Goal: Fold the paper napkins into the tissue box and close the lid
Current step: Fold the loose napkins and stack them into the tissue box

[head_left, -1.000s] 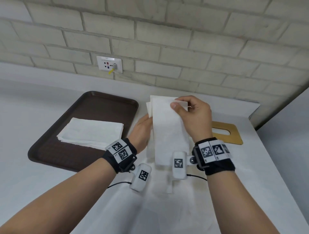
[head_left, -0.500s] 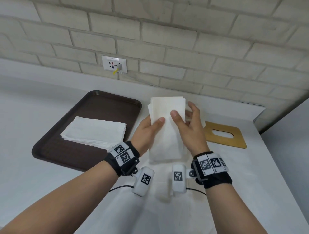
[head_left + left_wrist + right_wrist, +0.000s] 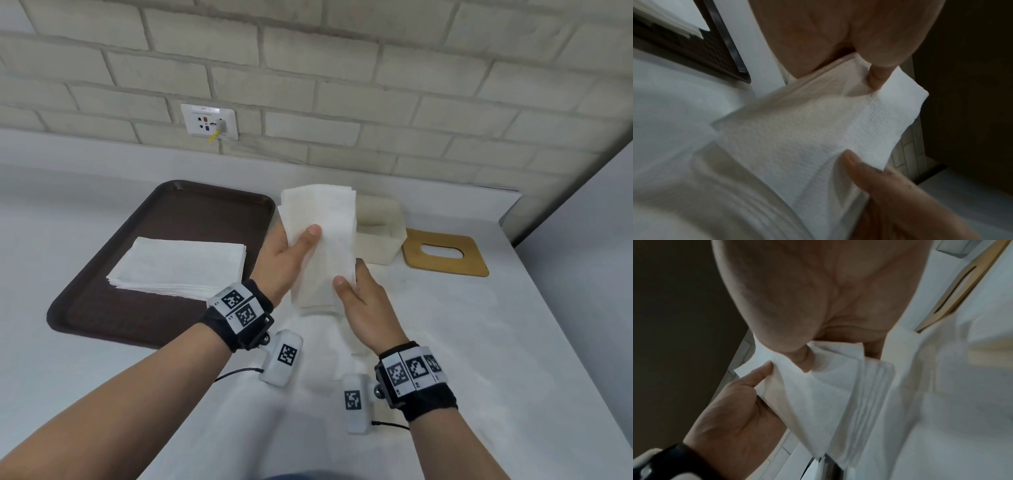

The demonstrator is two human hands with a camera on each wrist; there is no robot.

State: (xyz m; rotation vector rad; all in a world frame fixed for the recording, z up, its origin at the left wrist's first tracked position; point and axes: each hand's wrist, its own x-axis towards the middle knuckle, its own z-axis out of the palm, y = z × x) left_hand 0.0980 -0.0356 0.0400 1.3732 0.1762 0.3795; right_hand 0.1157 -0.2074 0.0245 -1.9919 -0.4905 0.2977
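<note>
I see a white table (image 3: 479, 342) running to a pale brick wall (image 3: 342, 68) at the far side; on the wall, far left of centre, sits a white socket plate (image 3: 209, 120) with a plug (image 3: 222, 126) in it and a yellow tag hanging just below; a dark brown tray (image 3: 102, 308) lies on the left half of the table, its long side running near to far; a grey panel (image 3: 589, 240) stands at the right edge, past the table's corner.
</note>
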